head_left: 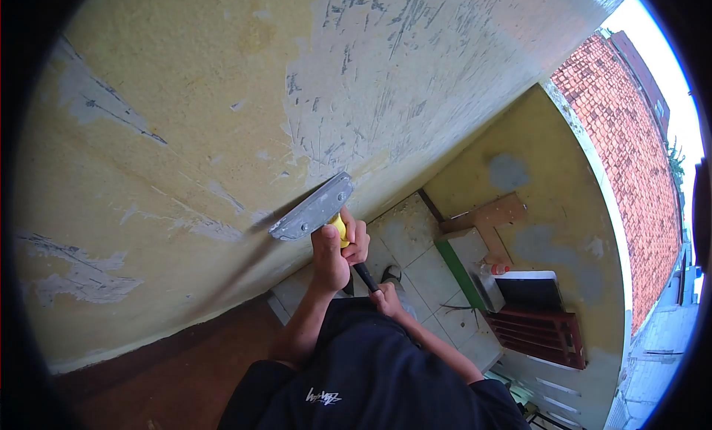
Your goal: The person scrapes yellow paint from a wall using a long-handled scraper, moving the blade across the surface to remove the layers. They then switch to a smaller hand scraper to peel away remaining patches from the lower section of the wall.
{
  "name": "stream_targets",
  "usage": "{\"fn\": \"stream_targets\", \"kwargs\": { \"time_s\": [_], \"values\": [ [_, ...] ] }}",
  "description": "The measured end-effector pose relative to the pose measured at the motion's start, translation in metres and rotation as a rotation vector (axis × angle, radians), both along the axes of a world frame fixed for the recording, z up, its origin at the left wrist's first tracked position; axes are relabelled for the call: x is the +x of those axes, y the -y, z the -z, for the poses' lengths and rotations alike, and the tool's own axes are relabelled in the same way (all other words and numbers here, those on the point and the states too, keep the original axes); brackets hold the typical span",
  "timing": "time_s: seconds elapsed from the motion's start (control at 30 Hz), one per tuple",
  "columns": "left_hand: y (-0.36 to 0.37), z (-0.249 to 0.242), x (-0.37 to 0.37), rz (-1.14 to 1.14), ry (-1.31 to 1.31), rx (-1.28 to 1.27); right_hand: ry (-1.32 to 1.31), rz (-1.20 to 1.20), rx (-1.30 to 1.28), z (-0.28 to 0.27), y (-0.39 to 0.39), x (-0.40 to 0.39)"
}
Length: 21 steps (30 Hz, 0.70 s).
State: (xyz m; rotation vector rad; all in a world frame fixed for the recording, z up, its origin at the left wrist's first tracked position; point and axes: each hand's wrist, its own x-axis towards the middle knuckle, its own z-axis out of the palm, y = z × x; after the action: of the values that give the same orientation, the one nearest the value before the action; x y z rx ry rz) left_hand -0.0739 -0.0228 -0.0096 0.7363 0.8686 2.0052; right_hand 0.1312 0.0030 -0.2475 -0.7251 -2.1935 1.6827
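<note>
A long-handled scraper has a wide grey metal blade (310, 207) lying close to the yellow wall (215, 81); whether its edge touches the wall is hard to tell. My left hand (336, 252) is closed round the yellow part of the handle just behind the blade. Lower down, my right hand (387, 301) grips the black end of the same handle (366, 276). Above the blade, a whitish stripped patch with dark scratches (371, 81) spreads across the wall. Smaller bare patches (81, 278) show at the left.
Pale floor tiles (423, 270) and a foot in a sandal (392, 273) are below. To the right are a green-edged white box (463, 263), a bottle with a red cap (495, 269), a dark red slatted object (538, 335) and a low wall. Beyond it rises a tiled roof (615, 111).
</note>
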Motion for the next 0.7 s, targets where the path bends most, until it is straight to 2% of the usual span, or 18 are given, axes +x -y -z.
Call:
{"fn": "stream_targets", "kwargs": {
  "time_s": [0.47, 0.7],
  "values": [
    [-0.008, -0.014, -0.001, -0.006, -0.019, -0.006, -0.012, 0.078, 0.015, -0.017, 0.001, -0.006],
    [-0.010, -0.003, 0.001, 0.011, -0.007, 0.000, -0.020, 0.081, 0.020, -0.013, -0.001, 0.000]
  ]
}}
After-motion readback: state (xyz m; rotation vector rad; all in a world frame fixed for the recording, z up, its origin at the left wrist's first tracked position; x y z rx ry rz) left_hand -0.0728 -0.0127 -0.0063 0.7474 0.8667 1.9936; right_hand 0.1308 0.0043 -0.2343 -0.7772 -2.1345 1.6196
